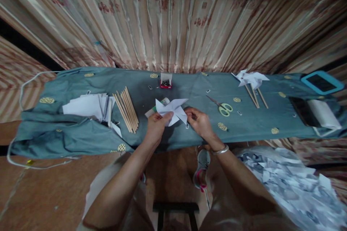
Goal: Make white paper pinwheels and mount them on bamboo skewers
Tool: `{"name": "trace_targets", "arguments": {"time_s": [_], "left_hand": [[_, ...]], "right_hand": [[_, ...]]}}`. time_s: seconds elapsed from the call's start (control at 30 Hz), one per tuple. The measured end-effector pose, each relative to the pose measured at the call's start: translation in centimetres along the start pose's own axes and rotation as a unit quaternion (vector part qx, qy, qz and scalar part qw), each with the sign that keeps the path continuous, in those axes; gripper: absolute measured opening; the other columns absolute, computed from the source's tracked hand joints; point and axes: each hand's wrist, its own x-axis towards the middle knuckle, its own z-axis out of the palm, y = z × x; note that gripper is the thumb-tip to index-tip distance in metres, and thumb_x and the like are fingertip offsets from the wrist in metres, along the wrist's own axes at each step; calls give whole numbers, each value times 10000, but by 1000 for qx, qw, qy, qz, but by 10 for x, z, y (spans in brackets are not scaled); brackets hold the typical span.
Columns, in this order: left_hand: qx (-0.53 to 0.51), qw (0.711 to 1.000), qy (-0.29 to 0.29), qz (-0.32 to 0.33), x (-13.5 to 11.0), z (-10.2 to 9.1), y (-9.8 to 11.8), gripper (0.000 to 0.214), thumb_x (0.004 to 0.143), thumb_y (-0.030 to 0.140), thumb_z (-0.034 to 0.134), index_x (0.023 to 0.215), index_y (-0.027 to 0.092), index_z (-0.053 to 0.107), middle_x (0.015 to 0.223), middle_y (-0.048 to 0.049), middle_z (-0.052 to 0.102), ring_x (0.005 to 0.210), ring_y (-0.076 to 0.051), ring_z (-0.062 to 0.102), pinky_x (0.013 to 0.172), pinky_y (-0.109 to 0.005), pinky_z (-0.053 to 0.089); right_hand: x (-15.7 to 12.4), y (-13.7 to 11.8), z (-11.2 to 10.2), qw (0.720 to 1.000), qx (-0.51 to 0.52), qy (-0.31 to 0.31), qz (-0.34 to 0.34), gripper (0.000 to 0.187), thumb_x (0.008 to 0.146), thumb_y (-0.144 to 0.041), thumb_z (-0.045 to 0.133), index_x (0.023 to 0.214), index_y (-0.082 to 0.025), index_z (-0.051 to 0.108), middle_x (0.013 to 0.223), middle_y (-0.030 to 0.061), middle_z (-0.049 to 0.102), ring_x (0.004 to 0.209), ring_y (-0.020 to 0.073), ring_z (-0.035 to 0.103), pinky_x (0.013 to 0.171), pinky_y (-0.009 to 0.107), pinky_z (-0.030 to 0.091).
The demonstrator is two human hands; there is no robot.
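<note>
A white paper pinwheel (176,106) with folded blades is held over the table's front half. My left hand (158,125) pinches it near the centre, thumb on top. At its right blade, my right hand (199,122) has curled fingers with the tips together; whether they grip the paper edge is hard to tell. Partly hidden behind the pinwheel lies a green and white tube-like item (164,101). A small open red box (166,81) of dark pins or tacks stands farther back. Scissors (222,108) with green handles lie to the right of my right hand.
Wooden sticks (127,110) and a stack of white paper (86,106) lie at left on the cloth-covered table (189,83). Pinwheels on sticks (252,79), a dark phone-like item (303,111) and a blue-framed device (322,82) lie at right. Paper scraps (292,180) fill a bag below.
</note>
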Motion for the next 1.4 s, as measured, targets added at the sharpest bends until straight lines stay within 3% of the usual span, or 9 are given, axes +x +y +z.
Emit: {"name": "trace_targets", "arguments": {"time_s": [0.13, 0.27, 0.5, 0.73, 0.9, 1.13, 1.3, 1.4], "left_hand": [[10, 1000, -8, 7, 2, 1, -3, 313, 459, 350, 883, 688, 180, 752, 737, -26, 745, 645, -156, 624, 663, -267, 486], [3, 1000, -14, 7, 3, 4, -4, 321, 451, 356, 886, 678, 176, 751, 726, -25, 741, 642, -152, 621, 659, -267, 483], [-18, 1000, -20, -2, 1, 9, -6, 284, 475, 320, 877, 670, 160, 745, 702, -20, 735, 627, -133, 616, 683, -256, 478], [-58, 996, -55, -44, -3, 12, -4, 305, 493, 325, 867, 705, 149, 737, 747, -43, 742, 675, -142, 632, 715, -256, 483], [-43, 997, -50, -46, -4, 12, -7, 293, 482, 317, 853, 701, 160, 738, 722, -27, 736, 662, -143, 624, 700, -256, 484], [-23, 999, -32, -23, -1, 12, -14, 301, 466, 318, 860, 681, 148, 733, 681, -19, 724, 623, -124, 596, 675, -251, 464], [19, 999, -27, 16, -1, 11, -16, 266, 501, 327, 840, 677, 158, 733, 692, -16, 721, 637, -135, 598, 683, -270, 467], [40, 998, -40, 43, -3, 11, -15, 235, 550, 322, 821, 694, 157, 735, 724, -21, 726, 667, -144, 607, 700, -277, 470]], "right_hand": [[-7, 0, -3, 993, -89, 1, -74, 215, 859, -189, 497, 958, -190, 687, 1300, 122, 616, 1144, 223, 629, 999, 362, 490], [-12, 3, -5, 985, -139, 2, -102, 235, 884, -175, 470, 977, -174, 685, 1386, 159, 536, 1173, 236, 613, 1053, 394, 461], [-13, 4, -8, 978, -175, -3, -114, 198, 876, -140, 462, 906, -179, 654, 1279, 146, 599, 1205, 245, 580, 1028, 389, 474], [-18, -4, -14, 951, -286, 0, -120, 200, 891, -168, 487, 879, -181, 686, 934, 113, 702, 880, 253, 603, 837, 362, 512], [-23, -6, -18, 942, -315, -12, -117, 222, 890, -152, 474, 919, -159, 695, 904, 116, 727, 831, 257, 604, 825, 362, 490], [-20, -5, -23, 965, -251, 10, -81, 192, 881, -174, 501, 885, -165, 692, 872, 111, 732, 820, 252, 633, 809, 366, 494], [-18, -18, -32, 994, -46, 101, 3, 122, 857, -306, 605, 844, -208, 677, 775, 21, 707, 713, 180, 642, 728, 321, 518], [-26, -42, -34, 992, 54, 115, -5, 118, 851, -326, 630, 858, -213, 665, 786, 2, 691, 722, 155, 641, 719, 297, 527]]}}
